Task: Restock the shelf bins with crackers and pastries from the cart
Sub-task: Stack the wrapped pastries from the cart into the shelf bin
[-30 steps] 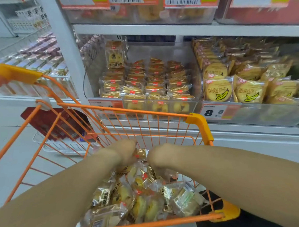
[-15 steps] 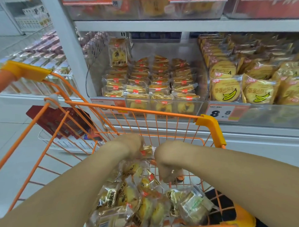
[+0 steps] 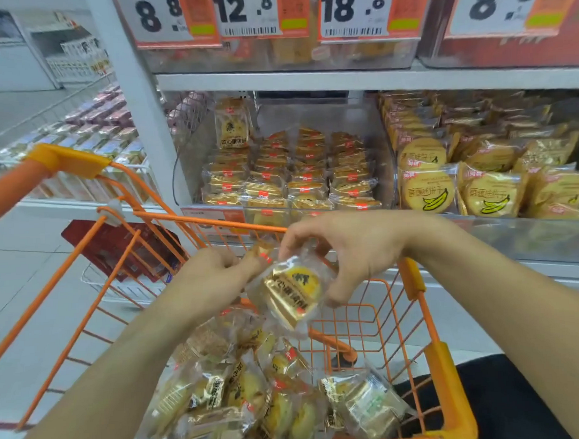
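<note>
Both hands are raised above the orange cart (image 3: 413, 280), holding wrapped pastry packs (image 3: 289, 294) with yellow cakes and gold trays. My left hand (image 3: 214, 275) pinches the packs' upper left end. My right hand (image 3: 352, 249) curls over them from the right, thumb underneath. Several more wrapped pastries (image 3: 256, 396) lie heaped in the cart's near end. Straight ahead, a clear shelf bin (image 3: 235, 218) holds rows of the same kind of packs, with one pack (image 3: 232, 127) standing upright at its back left.
To the right, another bin holds round banana crackers (image 3: 428, 190). The upper shelf carries bins behind large price tags (image 3: 246, 12). A white shelf post (image 3: 137, 103) stands left of the bin. A wire basket with red boxes (image 3: 123, 249) sits on the floor beyond the cart.
Both hands have come up out of the cart's heap, lifting pastry packs toward the shelf. The view has moved closer to the shelf.
</note>
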